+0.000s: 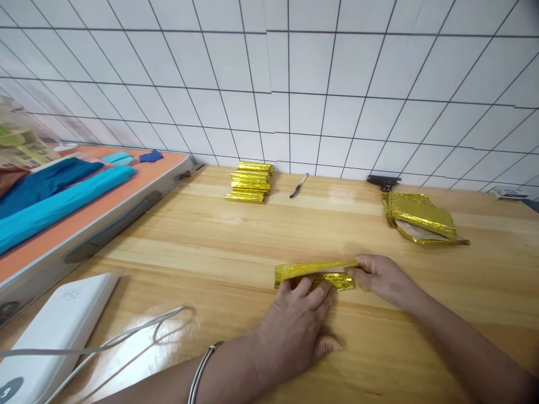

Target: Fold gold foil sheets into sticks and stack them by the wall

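A sheet of gold foil paper, folded lengthwise into a narrow strip, lies on the wooden table with its pale inner side partly showing. My right hand pinches the strip's right end between thumb and fingers. From the near side, my left hand rests its fingers on the lower edge of the foil; its thumb stays apart on the tabletop, and the fingertips are partly hidden under the upper fold. Toward the wall sits a row of several rolled gold foil strips. On the right is a loose pile of gold foil sheets.
A black-and-white pen and a black hair clip lie by the tiled wall. At front left is a white power bank with a cable. An orange-topped surface at left carries blue cloths.
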The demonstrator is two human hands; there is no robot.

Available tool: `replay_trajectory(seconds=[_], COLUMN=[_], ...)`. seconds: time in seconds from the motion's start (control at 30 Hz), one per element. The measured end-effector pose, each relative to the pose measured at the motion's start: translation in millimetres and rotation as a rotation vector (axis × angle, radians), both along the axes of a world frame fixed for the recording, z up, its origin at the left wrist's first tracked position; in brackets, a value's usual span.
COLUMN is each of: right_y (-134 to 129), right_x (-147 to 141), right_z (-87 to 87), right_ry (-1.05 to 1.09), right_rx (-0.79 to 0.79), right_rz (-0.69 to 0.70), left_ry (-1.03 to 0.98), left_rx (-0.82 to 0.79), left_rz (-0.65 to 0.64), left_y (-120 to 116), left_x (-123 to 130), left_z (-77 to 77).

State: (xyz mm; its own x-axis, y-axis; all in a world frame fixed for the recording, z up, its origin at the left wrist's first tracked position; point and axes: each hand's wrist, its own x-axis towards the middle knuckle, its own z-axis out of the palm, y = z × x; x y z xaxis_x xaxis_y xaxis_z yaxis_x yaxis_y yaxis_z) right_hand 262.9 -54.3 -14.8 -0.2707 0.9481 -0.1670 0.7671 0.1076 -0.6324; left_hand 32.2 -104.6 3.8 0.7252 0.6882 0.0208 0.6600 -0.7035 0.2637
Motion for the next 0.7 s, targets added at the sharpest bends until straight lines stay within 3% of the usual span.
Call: replay_trajectory(seconds=[0.43, 0.7], right_y=[-0.3, 1.8], right_x=[-2.9, 0.8], right_z=[2.7, -5.8], right_ry=[0.081, 0.019], right_rx=[-0.012, -0.011], right_rz=[-0.055, -0.014], left_ry=[-0.048, -0.094], left_rx=[-0.026, -0.035], left_rz=[-0.013, 0.013], left_y=[4.5, 2.2], left_x=[6.3, 7.7], left_z=[-2.5, -3.7])
